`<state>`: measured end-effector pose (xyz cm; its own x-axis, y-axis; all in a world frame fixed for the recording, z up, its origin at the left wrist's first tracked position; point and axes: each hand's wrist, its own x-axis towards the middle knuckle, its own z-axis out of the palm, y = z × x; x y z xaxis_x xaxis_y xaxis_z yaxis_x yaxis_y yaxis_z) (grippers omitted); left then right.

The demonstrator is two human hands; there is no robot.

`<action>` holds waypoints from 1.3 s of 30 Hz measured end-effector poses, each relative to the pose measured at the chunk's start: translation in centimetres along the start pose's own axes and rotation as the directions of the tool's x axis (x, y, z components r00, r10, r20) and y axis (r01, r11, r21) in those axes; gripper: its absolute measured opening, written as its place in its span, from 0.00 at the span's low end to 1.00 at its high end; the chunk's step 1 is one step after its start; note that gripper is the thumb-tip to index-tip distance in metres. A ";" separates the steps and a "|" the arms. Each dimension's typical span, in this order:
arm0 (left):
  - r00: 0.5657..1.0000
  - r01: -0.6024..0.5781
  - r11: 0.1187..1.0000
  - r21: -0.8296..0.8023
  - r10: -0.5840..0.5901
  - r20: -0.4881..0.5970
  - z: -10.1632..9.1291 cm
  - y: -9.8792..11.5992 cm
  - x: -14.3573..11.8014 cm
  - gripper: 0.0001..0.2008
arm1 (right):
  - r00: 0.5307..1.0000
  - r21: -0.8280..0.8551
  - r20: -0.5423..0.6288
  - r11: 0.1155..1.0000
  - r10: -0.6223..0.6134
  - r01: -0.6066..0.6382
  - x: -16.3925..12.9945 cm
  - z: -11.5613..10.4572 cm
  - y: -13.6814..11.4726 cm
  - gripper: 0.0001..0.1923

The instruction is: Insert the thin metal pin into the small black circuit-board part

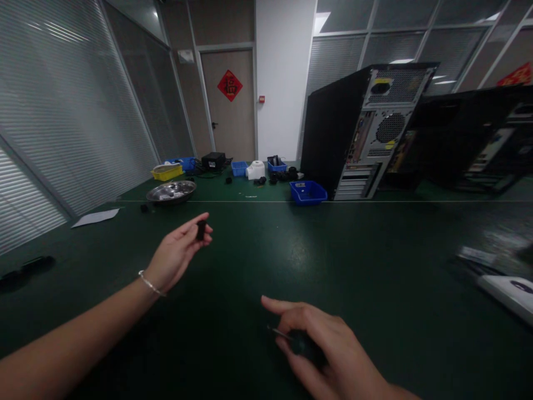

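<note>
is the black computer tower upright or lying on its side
Upright: the black computer tower stands tall on the green table, rear ports and fan grilles stacked vertically.

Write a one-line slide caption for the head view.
Over a dark green table, the left hand pinches a small black part while the right hand holds a dark tool.

Left hand (177,253): raised, forearm extended; a pinching grip is formed by thumb and fingertips.
Right hand (328,347): held low, index finger extended, other fingers curled.

Left hand (177,253) pinching a small black part (201,229) above the green worktop (291,250); at 5 o'clock, right hand (328,350) gripping a dark tool (302,343).
</note>
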<state>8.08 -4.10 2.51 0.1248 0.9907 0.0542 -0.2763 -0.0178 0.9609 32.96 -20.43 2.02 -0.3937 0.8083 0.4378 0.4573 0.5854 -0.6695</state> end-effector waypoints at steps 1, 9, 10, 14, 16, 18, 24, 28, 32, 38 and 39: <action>0.996 -0.037 0.999 -0.035 0.034 -0.086 -1.1 0.2 1.2 0.15 | 1.000 0.007 -0.006 1.000 -0.005 0.005 0.0 -0.1 -0.1 0.11; 0.951 -0.076 0.991 -0.113 0.038 -0.307 -6.2 -0.5 4.9 0.14 | 1.000 0.079 -0.027 0.997 0.004 -0.002 0.1 -0.2 -0.1 0.14; 0.953 -0.081 0.992 -0.100 0.048 -0.299 -6.2 -0.6 4.9 0.14 | 1.000 0.085 -0.027 0.996 0.008 -0.006 0.1 -0.1 -0.1 0.14; 0.960 -0.086 0.995 -0.057 0.068 -0.272 -5.6 -0.6 4.4 0.14 | 1.000 0.103 -0.027 0.995 0.008 -0.006 0.0 -0.1 -0.1 0.13; 0.970 -0.057 0.997 -0.059 0.042 -0.238 -4.7 -0.4 3.8 0.15 | 0.999 0.124 -0.014 0.992 0.030 -0.028 0.0 -0.1 0.1 0.13; 0.987 0.008 0.998 -0.065 -0.018 -0.160 -3.4 -0.3 2.8 0.15 | 0.997 0.152 -0.013 0.986 0.072 -0.069 0.0 0.1 0.3 0.12; 0.954 0.174 0.957 0.231 -0.222 0.199 1.5 -0.5 -2.3 0.18 | 0.960 0.177 -0.056 0.949 0.275 -0.262 0.2 0.6 1.3 0.09; 0.851 0.011 0.865 0.502 -0.272 0.450 3.6 -0.8 -5.9 0.20 | 0.939 0.210 -0.067 0.925 0.336 -0.316 0.2 0.6 1.3 0.12; 0.760 -0.138 0.814 0.565 -0.279 0.587 4.5 -0.6 -7.9 0.14 | 0.967 0.157 -0.064 0.959 0.247 -0.234 0.3 0.3 0.8 0.14; 0.781 -0.323 0.714 0.622 -0.170 0.601 4.6 0.2 -8.2 0.11 | 0.995 0.070 0.018 0.992 0.102 -0.103 0.7 0.2 0.5 0.20; 0.782 -0.335 0.715 0.613 -0.152 0.604 4.6 0.2 -8.1 0.11 | 0.994 0.065 0.038 0.993 0.098 -0.100 0.8 0.2 0.5 0.20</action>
<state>11.38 -12.79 3.53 0.7155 0.6960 0.0603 0.3452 -0.4273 0.8356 32.73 -19.51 1.88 -0.3775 0.8586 0.3469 0.4413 0.4961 -0.7477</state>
